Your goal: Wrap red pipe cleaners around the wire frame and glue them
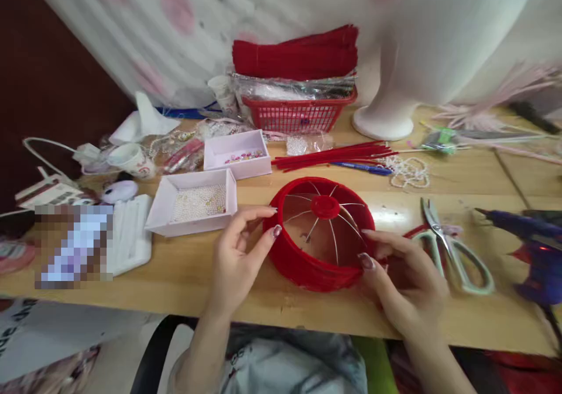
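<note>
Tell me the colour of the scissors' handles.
Pale green handles on the scissors, seen in the head view.

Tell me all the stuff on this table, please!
Round wire frame: one, red, table middle, between both hands.
Scissors: one, pale green handles, right of frame.
Glue gun: one, purple, far right.
Bead trays: two, white, left of frame.
Basket: one, red, at back.
Chenille stems: a bunch, red, behind frame.
Pen: one, blue, beside stems.
Mannequin head: one, white, back right.
Paper cup: one, white, left.
Left hand: touches frame's left rim.
Right hand: grips frame's right rim.
</note>
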`<action>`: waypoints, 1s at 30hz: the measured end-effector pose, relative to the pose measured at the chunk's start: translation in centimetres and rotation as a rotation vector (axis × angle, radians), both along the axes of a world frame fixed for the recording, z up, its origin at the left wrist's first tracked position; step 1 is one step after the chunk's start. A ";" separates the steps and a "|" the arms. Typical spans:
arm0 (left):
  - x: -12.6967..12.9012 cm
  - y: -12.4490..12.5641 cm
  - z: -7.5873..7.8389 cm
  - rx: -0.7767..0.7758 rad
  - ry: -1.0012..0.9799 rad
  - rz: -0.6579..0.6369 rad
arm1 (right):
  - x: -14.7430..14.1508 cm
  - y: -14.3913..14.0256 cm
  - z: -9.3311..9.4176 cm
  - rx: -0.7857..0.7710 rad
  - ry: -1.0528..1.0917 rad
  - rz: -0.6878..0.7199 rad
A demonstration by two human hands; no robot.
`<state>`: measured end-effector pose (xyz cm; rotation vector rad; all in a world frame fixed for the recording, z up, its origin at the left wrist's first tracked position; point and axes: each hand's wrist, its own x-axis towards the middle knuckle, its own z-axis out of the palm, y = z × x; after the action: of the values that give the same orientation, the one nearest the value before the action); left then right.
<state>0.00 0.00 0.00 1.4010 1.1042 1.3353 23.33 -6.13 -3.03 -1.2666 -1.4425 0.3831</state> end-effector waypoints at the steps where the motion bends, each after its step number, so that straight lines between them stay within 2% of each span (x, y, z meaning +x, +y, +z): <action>1: 0.1 0.1 0.1 0.022 0.027 0.006 | -0.2 0.1 0.0 0.042 0.015 -0.018; 4: 0.2 0.3 0.3 0.072 0.094 0.016 | -0.5 0.4 0.2 0.130 0.048 -0.018; 7: 0.3 0.3 0.5 0.100 0.138 0.018 | -0.2 0.8 0.7 0.157 0.060 0.066; 13: 0.3 0.2 0.8 0.105 0.169 0.019 | 0.2 0.7 2.0 0.048 0.035 0.146; 19: 0.4 0.3 1.5 0.257 0.433 0.092 | 0.0 0.5 2.7 -0.019 0.055 0.148; 22: 0.3 0.4 2.1 0.295 0.504 0.080 | -0.1 0.7 2.8 -0.028 0.101 0.122; 26: -0.1 0.4 2.2 0.248 0.467 0.065 | -0.6 0.7 2.6 -0.003 0.166 0.089; 30: -0.3 0.4 1.9 0.074 0.226 0.015 | -1.3 0.5 2.1 -0.015 0.167 0.024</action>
<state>-0.33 0.37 1.85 1.6322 1.2250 1.2619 22.07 -5.62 -0.91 -1.2007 -1.3157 0.5045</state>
